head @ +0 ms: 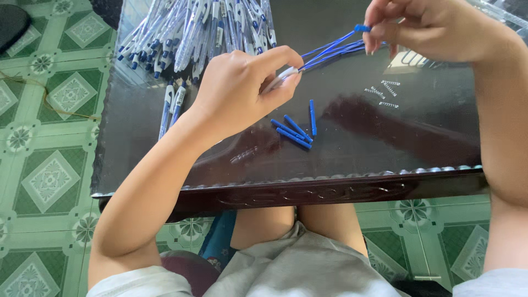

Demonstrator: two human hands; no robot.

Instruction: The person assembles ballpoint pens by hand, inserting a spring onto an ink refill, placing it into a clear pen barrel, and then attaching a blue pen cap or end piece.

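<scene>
Left hand (pixel 242 88) pinched a pen tip; right hand (pixel 429 27) gripped blue refills (pixel 330 50), which could slip onto the glossy worktop (pixel 385 143).

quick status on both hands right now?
Left hand: closed, pinching a white pen barrel with blue refills sticking out.
Right hand: closed, fingertips pinching the far end of one blue refill.

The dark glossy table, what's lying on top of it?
On the table: a heap of white-and-blue pens at the far left, four loose blue pieces mid-table, and small metal springs to the right. The left hand and right hand hide whatever lies beneath them.
</scene>
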